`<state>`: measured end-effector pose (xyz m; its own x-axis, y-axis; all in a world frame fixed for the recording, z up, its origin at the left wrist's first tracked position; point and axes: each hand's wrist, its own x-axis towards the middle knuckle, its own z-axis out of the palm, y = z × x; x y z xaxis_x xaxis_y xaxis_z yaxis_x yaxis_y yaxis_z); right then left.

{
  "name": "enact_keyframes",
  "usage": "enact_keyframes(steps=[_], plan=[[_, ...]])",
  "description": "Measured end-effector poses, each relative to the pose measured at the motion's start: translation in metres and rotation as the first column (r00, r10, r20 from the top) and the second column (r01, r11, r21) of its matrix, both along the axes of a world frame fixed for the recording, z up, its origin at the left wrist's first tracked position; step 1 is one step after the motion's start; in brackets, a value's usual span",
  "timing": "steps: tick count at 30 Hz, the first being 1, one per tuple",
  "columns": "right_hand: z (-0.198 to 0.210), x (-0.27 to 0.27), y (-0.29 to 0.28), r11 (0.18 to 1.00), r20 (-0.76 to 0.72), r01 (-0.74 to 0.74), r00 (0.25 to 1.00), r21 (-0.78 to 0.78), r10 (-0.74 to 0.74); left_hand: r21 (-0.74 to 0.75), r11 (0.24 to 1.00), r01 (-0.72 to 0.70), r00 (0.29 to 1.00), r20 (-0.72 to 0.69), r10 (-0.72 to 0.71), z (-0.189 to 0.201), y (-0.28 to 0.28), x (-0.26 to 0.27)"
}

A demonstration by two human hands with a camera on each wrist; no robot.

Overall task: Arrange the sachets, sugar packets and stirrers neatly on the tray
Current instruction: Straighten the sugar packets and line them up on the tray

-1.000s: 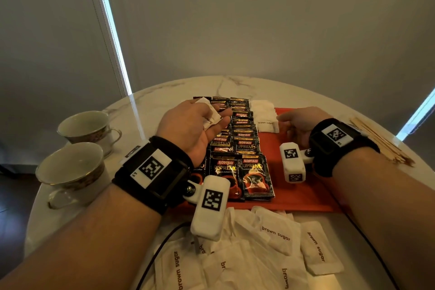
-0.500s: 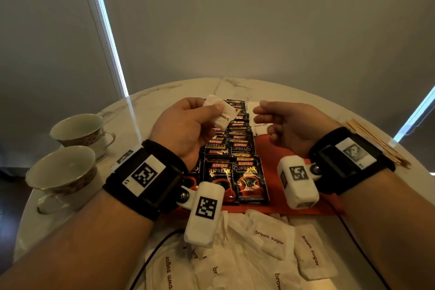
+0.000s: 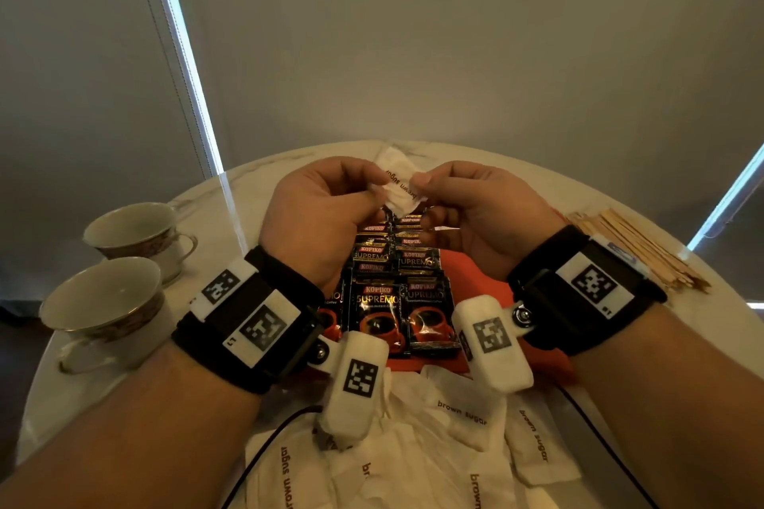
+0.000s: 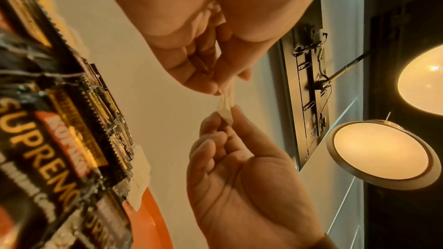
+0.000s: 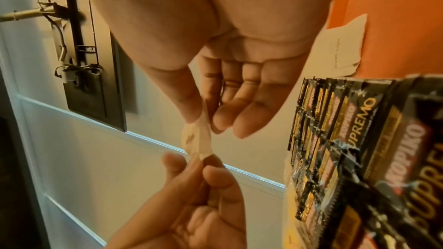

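A white brown-sugar packet (image 3: 399, 188) hangs in the air above the far end of the orange tray (image 3: 467, 273). My left hand (image 3: 374, 188) pinches its left end and my right hand (image 3: 419, 182) pinches its right end. The left wrist view shows the packet (image 4: 226, 105) edge-on between the two pinches, and so does the right wrist view (image 5: 196, 139). Black Kopiko coffee sachets (image 3: 378, 302) lie in overlapping rows on the tray's left part. A sugar packet (image 5: 340, 44) lies on the tray beside them. Wooden stirrers (image 3: 636, 252) lie in a bundle on the table to the right.
Several loose brown-sugar packets (image 3: 463, 413) lie heaped on the marble table in front of the tray, with a black cable (image 3: 264, 446) running over them. Two empty teacups (image 3: 103, 298) (image 3: 136, 231) stand at the left edge of the round table.
My left hand lifted the sugar packet up and away from the sachets. My right hand left the tray, rose to meet it and took hold of the packet's other end.
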<state>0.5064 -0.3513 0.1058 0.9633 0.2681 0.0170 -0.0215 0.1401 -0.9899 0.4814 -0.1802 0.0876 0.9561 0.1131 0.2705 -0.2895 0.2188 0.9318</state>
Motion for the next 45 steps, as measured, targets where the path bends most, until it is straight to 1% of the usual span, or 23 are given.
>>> enact_keyframes(steps=[2,4,6,8,10,12,13,16,19,21,24,27,29,33,35,37,40,42,45], plan=[[-0.001,-0.001,0.0,0.999,0.016,-0.033,0.999,-0.043,0.033,-0.039,0.999,-0.025,1.0,0.007,0.025,0.001,0.002,0.001],[-0.002,-0.003,0.0,0.989,0.021,-0.086,0.996,-0.123,0.089,-0.074,0.997,-0.028,1.0,0.009,0.029,0.003,0.006,0.004],[-0.004,-0.004,0.002,0.98,0.035,-0.096,0.994,-0.174,0.104,-0.121,0.992,-0.024,1.0,-0.006,0.024,0.003,0.008,0.006],[-0.005,-0.004,0.005,0.989,0.06,-0.061,0.996,-0.135,0.069,-0.198,0.98,-0.015,0.999,-0.042,0.006,0.003,0.007,0.007],[-0.006,-0.003,0.007,0.999,0.057,-0.025,0.998,-0.022,0.026,-0.213,0.977,0.019,0.998,-0.055,-0.032,0.002,0.005,0.005],[-0.007,-0.002,0.009,0.998,0.026,-0.027,0.999,0.051,0.026,-0.151,0.987,0.048,0.998,-0.034,-0.053,-0.001,0.003,0.004],[-0.008,-0.003,0.009,0.998,0.012,-0.045,0.999,0.052,0.045,-0.11,0.993,0.048,0.999,-0.015,-0.05,-0.002,0.003,0.003],[-0.01,-0.004,0.011,0.997,0.005,-0.072,0.997,-0.027,0.072,0.018,1.0,0.005,1.0,0.009,-0.006,-0.002,0.004,0.002],[-0.012,-0.003,0.011,0.994,0.062,-0.018,0.998,-0.111,0.025,0.143,0.989,-0.045,0.999,0.005,0.045,-0.003,0.006,0.004],[-0.013,-0.003,0.01,0.994,0.068,0.009,0.998,-0.112,-0.001,0.186,0.981,-0.061,0.998,-0.003,0.062,-0.004,0.007,0.004],[-0.012,-0.002,0.009,0.996,0.043,-0.015,0.999,-0.09,0.019,0.213,0.976,-0.056,0.997,-0.034,0.065,-0.002,0.01,0.004],[-0.012,-0.002,0.008,0.996,0.065,0.003,0.998,-0.094,0.003,0.309,0.949,-0.06,0.998,0.002,0.062,0.002,0.013,0.001],[-0.012,-0.002,0.008,0.998,0.068,0.042,0.997,-0.051,-0.038,0.315,0.947,-0.07,0.997,0.006,0.071,0.002,0.013,0.001],[-0.012,0.0,0.011,0.997,0.042,0.072,0.996,0.032,-0.074,0.173,0.982,-0.078,0.996,-0.037,0.086,0.0,0.012,0.006],[-0.014,-0.001,0.013,0.993,0.058,0.092,0.994,0.071,-0.097,0.141,0.988,-0.058,0.998,-0.022,0.061,0.0,0.008,0.005],[-0.016,-0.001,0.014,0.99,0.067,0.1,0.992,0.097,-0.107,0.17,0.985,-0.033,0.999,0.021,0.03,-0.001,0.004,0.002],[-0.016,-0.001,0.013,0.993,0.049,0.067,0.996,0.097,-0.072,0.27,0.96,-0.077,0.996,0.074,0.059,-0.002,0.005,0.001],[-0.016,0.0,0.012,0.995,0.044,0.049,0.998,0.083,-0.053,0.336,0.937,-0.097,0.994,0.08,0.074,-0.001,0.008,0.002],[-0.015,0.001,0.01,0.992,0.051,0.077,0.995,0.096,-0.082,0.374,0.923,-0.087,0.996,0.057,0.07,0.0,0.01,0.002]])
